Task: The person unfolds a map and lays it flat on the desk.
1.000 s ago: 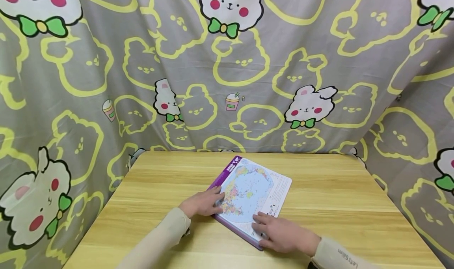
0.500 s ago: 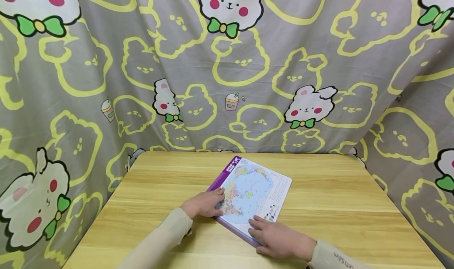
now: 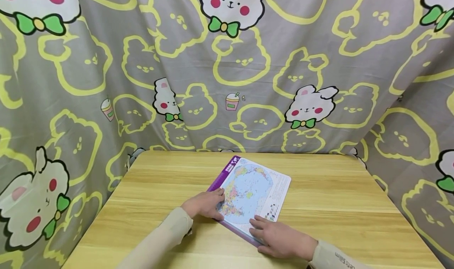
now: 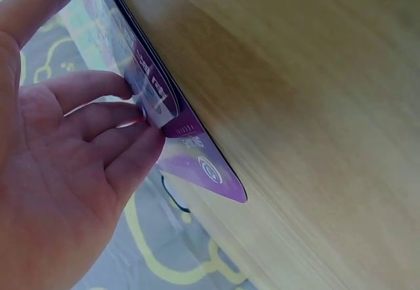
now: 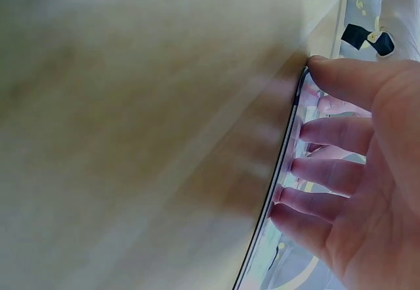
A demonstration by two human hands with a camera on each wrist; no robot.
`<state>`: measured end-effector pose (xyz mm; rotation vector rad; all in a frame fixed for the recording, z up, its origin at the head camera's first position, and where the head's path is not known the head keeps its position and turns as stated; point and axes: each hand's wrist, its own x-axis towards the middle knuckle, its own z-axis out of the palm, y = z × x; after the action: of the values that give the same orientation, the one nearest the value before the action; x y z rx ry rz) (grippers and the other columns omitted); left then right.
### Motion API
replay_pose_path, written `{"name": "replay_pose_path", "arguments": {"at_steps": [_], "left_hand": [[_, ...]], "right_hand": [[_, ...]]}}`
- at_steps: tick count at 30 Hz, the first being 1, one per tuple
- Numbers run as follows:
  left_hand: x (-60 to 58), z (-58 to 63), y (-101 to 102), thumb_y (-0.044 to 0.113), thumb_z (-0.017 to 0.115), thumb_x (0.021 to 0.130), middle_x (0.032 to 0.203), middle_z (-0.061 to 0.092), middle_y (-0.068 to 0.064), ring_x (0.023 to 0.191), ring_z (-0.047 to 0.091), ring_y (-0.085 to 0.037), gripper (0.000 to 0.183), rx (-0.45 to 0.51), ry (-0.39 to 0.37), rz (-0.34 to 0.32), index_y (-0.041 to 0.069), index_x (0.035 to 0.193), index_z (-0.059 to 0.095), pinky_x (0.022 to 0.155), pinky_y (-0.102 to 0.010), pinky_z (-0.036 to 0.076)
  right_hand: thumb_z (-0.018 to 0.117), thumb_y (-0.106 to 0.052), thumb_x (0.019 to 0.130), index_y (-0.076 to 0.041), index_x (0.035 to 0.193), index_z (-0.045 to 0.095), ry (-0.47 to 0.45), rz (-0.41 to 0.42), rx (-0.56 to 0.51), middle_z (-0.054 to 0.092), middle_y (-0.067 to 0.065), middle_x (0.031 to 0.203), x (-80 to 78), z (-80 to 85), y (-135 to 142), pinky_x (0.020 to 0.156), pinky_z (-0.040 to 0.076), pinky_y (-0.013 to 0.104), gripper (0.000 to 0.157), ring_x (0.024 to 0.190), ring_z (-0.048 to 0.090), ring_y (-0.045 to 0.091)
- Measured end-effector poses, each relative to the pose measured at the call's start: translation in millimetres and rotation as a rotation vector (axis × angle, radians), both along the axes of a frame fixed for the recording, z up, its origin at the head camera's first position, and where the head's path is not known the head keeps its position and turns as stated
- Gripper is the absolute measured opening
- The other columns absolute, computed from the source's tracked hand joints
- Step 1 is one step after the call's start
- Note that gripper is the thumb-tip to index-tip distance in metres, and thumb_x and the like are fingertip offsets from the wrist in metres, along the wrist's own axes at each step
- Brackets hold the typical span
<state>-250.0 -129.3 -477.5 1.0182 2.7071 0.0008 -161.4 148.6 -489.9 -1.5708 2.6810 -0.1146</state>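
A world map board (image 3: 250, 190) with rounded corners lies askew near the middle of the wooden table. Purple bands run along its left and near edges. My left hand (image 3: 205, 203) rests on the left edge, fingertips on the printed face and thumb at the near edge. In the left wrist view its fingers (image 4: 134, 113) touch the surface beside a layered purple corner (image 4: 210, 175). My right hand (image 3: 281, 238) lies over the near right corner, covering it. Its fingertips press on the board, as the right wrist view shows, with the thumb (image 5: 335, 73) at the corner.
The wooden table (image 3: 159, 178) extends around the board on all sides. A grey curtain (image 3: 244, 71) printed with rabbits and yellow outlines hangs behind the table and along both sides.
My right hand has shifted slightly left and nearer to me along the board's corner. The left hand's fingers have moved only a little, and the board lies nearly where it was.
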Motion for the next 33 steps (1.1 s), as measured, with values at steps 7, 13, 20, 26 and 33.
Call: {"name": "replay_pose_path", "arguments": {"at_steps": [7,13,20,26,33], "left_hand": [[4.0,2.5,0.1,0.055,0.07,0.077,0.15,0.032,-0.014,0.139,0.026,-0.026,0.085,-0.015,-0.023,0.005,0.005,0.14,0.044,0.11,-0.036,0.029],[6.2,2.9,0.1,0.056,0.069,0.078,0.15,0.032,-0.014,0.139,0.026,-0.026,0.085,-0.021,-0.012,0.003,0.004,0.14,0.044,0.109,-0.037,0.03],[11.4,5.6,0.5,0.057,0.07,0.076,0.148,0.034,-0.017,0.138,0.028,-0.028,0.086,-0.018,-0.005,-0.007,0.002,0.139,0.045,0.109,-0.038,0.03],[17.0,7.1,1.1,0.058,0.07,0.075,0.147,0.035,-0.018,0.137,0.03,-0.029,0.087,-0.042,0.01,-0.017,0.002,0.137,0.047,0.108,-0.038,0.032],[22.6,4.9,2.7,0.059,0.067,0.077,0.146,0.036,-0.018,0.136,0.032,-0.03,0.086,-0.054,0.028,-0.019,0.002,0.137,0.047,0.107,-0.038,0.033]], "right_hand": [[0.052,-0.034,0.097,-0.004,0.132,0.054,0.006,0.022,-0.015,0.048,0.019,0.137,-0.8,-0.3,3.7,0.095,0.046,0.041,0.046,0.126,0.044,0.037],[0.054,-0.032,0.096,-0.003,0.131,0.055,-0.001,0.011,-0.021,0.048,0.02,0.137,-2.2,1.3,4.6,0.096,0.046,0.042,0.046,0.126,0.045,0.037],[0.055,-0.032,0.096,-0.003,0.13,0.055,0.009,0.009,-0.022,0.048,0.02,0.137,-3.2,0.0,6.8,0.096,0.046,0.042,0.045,0.126,0.045,0.037],[0.056,-0.031,0.095,-0.003,0.13,0.055,0.012,-0.003,-0.016,0.048,0.02,0.137,-3.3,-0.2,8.9,0.097,0.045,0.042,0.045,0.126,0.045,0.036],[0.056,-0.029,0.095,-0.003,0.131,0.054,-0.03,-0.04,0.003,0.047,0.02,0.138,-4.5,2.7,10.8,0.099,0.042,0.043,0.045,0.128,0.043,0.035]]}}
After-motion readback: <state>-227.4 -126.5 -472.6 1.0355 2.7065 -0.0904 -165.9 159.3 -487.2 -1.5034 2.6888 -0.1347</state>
